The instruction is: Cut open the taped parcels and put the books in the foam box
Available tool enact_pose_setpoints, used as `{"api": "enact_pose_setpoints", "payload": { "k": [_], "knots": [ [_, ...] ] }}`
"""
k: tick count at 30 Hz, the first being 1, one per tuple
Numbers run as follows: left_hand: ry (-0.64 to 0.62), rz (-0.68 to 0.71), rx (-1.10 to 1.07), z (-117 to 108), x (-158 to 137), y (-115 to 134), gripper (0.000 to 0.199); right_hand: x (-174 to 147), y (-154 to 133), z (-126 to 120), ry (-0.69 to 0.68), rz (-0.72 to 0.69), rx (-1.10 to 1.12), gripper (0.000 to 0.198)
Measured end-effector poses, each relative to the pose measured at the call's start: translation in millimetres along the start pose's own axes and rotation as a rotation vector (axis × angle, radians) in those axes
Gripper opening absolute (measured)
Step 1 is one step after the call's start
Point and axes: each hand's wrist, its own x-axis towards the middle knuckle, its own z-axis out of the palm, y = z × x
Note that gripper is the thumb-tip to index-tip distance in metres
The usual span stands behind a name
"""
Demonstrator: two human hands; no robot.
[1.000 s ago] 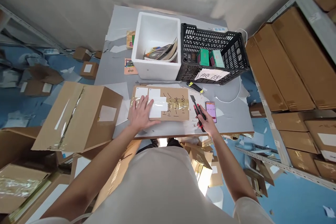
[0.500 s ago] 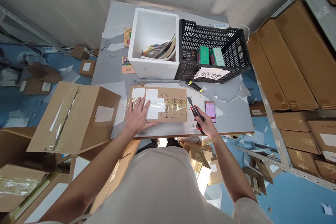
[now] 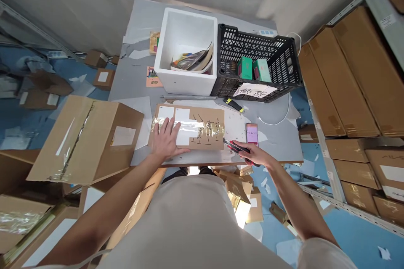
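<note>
A flat cardboard box with white labels, clear tape and handwritten marks lies on the grey table near its front edge. My left hand rests flat on the box's left part, fingers spread. In my right hand is a box cutter with a black and red handle. Its tip points left and meets the box's right end, near the tape; I cannot tell whether it cuts in. Just beyond my right hand lies a phone with a lit pink screen.
A white foam box holding booklets and a black plastic crate with small boxes stand behind. A second, yellow-black cutter lies before the crate. Left is a large carton; at right, shelves carry several cartons.
My right hand has moved slightly right and toward me. The cutter has swung from pointing away to pointing left, its tip now at the box's right end. My left hand stays put.
</note>
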Motion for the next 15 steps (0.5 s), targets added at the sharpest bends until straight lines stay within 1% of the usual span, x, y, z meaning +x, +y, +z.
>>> {"api": "enact_pose_setpoints", "payload": {
  "k": [2, 5, 8, 10, 11, 13, 14, 15],
  "knots": [
    [0.001, -0.006, -0.003, 0.7, 0.5, 0.6, 0.102, -8.5, 7.3, 5.1, 0.007, -0.003, 0.034, 0.061],
    [0.011, -0.018, -0.024, 0.7, 2.3, 1.0, 0.103, -26.4, 18.9, 3.4, 0.072, -0.015, 0.056, 0.065],
    [0.073, 0.012, -0.105, -2.5, 0.5, -3.6, 0.104, -39.8, 30.2, -0.7, 0.220, -0.046, 0.130, 0.068],
    [0.167, 0.005, -0.187, -4.4, -7.5, -11.9, 0.104, -35.0, 35.1, 6.7, 0.332, -0.084, 0.215, 0.060],
    [0.230, -0.042, -0.235, -4.0, -13.9, -17.5, 0.103, -27.3, 36.3, 15.1, 0.372, -0.109, 0.266, 0.055],
    [0.330, -0.230, -0.363, 1.4, -29.8, -30.0, 0.102, -4.6, 36.4, 39.4, 0.423, -0.170, 0.385, 0.051],
    [0.333, -0.337, -0.459, 6.5, -38.1, -36.1, 0.100, 8.0, 35.6, 53.2, 0.431, -0.199, 0.445, 0.052],
    [0.303, -0.422, -0.580, 12.6, -45.6, -41.5, 0.098, 19.6, 34.6, 66.1, 0.441, -0.213, 0.494, 0.052]
  ]
}}
